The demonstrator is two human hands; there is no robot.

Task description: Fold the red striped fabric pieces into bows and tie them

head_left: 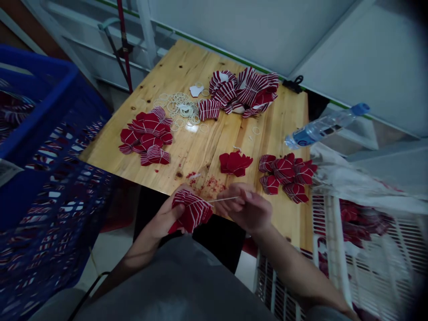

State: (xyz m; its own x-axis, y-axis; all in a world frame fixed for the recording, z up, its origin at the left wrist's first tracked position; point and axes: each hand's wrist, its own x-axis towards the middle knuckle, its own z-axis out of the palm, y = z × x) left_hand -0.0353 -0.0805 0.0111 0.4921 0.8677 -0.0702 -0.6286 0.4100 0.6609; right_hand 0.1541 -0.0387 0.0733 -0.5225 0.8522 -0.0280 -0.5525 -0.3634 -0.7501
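Grey shirt point(167, 285) fills the near edge of the view, and both forearms reach past it toward a pine table point(187, 147). The left hand point(163, 216) is closed around a bundle of red-and-white striped fabric pieces point(191, 210), which sits just at the table's near edge. The right hand point(245, 207) pinches a thin white elastic strand point(223, 199), stretched taut from the bundle. Red fabric lint point(207, 185) is scattered just beyond the hands.

Heaps of similar pieces lie across the tabletop: a left heap point(145, 136), a large far heap point(240, 93), a small central heap point(235, 162) and a right heap point(284, 176). A tangle of white elastic bands point(180, 107) lies between the left and far heaps. A blue plastic crate point(50, 111) stands left of the table, a white slatted crate point(368, 263) holds red pieces on the right, and a water bottle point(326, 127) lies tilted beyond the far right corner.
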